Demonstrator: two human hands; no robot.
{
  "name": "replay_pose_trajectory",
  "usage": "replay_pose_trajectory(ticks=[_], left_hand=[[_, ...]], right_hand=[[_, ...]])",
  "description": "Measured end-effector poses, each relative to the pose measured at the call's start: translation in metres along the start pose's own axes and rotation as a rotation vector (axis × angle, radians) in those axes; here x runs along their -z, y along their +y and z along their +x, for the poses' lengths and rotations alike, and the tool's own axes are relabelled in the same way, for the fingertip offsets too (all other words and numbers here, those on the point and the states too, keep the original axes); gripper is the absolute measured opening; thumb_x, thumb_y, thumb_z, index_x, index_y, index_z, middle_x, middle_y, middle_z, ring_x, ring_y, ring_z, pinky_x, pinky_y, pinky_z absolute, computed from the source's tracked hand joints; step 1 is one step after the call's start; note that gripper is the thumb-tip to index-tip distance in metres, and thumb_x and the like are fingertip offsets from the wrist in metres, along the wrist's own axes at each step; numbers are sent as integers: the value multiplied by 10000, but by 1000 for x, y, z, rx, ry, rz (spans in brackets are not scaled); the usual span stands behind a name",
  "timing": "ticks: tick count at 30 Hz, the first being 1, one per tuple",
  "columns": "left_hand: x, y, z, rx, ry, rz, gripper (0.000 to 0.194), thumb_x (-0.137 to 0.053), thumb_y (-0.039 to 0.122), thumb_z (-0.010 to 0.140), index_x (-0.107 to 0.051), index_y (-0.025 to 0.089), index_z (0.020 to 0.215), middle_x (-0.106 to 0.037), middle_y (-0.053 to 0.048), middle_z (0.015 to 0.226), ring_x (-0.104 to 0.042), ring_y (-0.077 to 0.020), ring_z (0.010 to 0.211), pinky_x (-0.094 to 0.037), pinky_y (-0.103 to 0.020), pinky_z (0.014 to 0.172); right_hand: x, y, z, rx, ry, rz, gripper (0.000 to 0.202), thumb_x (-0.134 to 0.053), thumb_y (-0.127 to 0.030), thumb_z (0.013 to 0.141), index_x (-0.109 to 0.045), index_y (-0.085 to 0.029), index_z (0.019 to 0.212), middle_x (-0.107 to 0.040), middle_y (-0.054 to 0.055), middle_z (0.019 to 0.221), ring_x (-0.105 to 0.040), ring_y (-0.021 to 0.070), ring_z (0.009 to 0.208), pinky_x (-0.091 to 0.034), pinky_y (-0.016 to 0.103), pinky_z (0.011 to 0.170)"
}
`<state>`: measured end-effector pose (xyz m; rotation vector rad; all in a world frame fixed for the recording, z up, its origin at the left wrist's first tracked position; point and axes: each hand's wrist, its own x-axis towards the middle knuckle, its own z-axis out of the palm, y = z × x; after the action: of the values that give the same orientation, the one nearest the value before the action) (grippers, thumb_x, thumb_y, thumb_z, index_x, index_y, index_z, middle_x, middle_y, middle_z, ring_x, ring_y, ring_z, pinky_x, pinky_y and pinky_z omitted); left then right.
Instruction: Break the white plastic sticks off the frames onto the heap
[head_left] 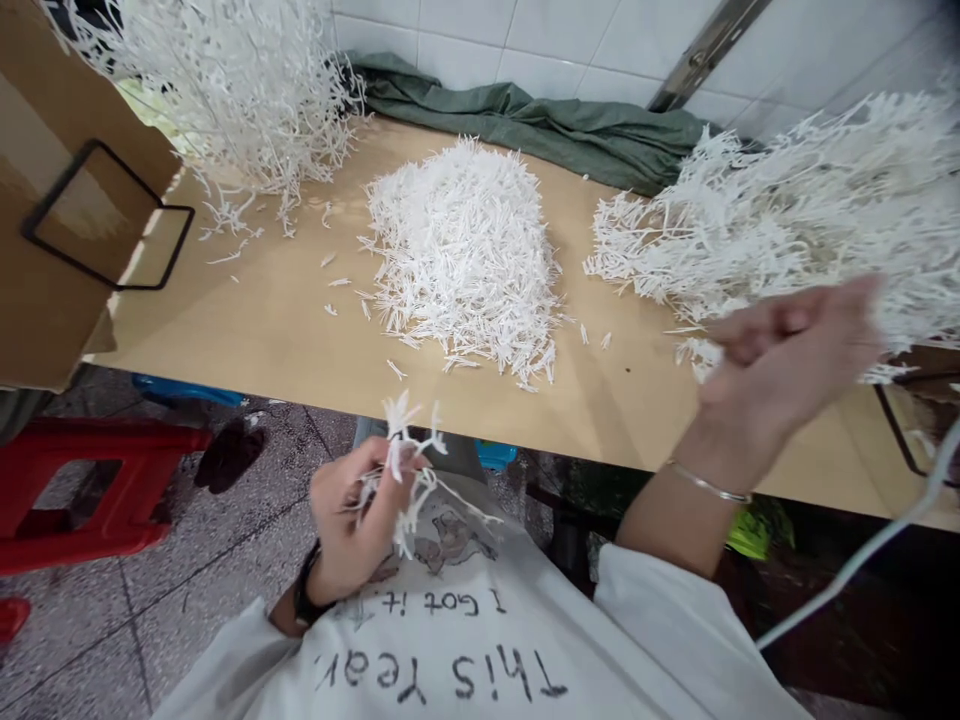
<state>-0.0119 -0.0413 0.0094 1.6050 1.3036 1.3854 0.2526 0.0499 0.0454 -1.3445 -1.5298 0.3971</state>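
Observation:
My left hand (364, 505) is closed around a small bunch of white branched plastic-looking sprigs (409, 440), held in front of my shirt just below the table edge. My right hand (795, 350) reaches over the right side of the table, beside a large heap of long white branched strands (787, 220). Motion smears its fingers, so whether they hold anything is unclear. Between the hands, further back on the table, lies a mound of short white snipped-looking pieces (465, 250), with a few loose bits around it.
A tall tangle of white branched strands (255, 90) stands at the back left, beside a cardboard box (75, 180) and a black wire frame (105, 275). Green cloth (525, 115) lies along the tiled wall. A red stool (82, 490) is on the floor; a white cable (862, 570) hangs at right.

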Motion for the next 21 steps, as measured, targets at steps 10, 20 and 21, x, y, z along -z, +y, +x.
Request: replay_pose_trajectory(ticks=[10,20,21], left_hand=[[-18,-13,12,47,-158,-148,145,-523,251,897,-620,162,837,-489,40,548,-411,-70,460,-326,-189,482],[-14,-15,21,-38,-322,-53,156,-497,225,895,-579,151,785,-547,15,650,-457,-87,557,-346,-189,568],[-13,-15,21,-22,-339,-27,166,-497,230,896,-578,149,776,-527,24,627,-441,-83,545,-335,-188,560]], right_hand=[[-49,8,26,185,-282,-331,248,-620,-362,802,-548,-172,943,-579,112,984,-524,223,874,-422,387,789],[-57,-57,-26,454,-818,-193,369,-512,-537,858,-470,-176,792,-518,12,705,-464,129,640,-337,258,576],[-58,-55,-26,473,-855,-201,335,-475,-487,896,-461,-176,774,-512,13,698,-461,128,640,-329,257,577]])
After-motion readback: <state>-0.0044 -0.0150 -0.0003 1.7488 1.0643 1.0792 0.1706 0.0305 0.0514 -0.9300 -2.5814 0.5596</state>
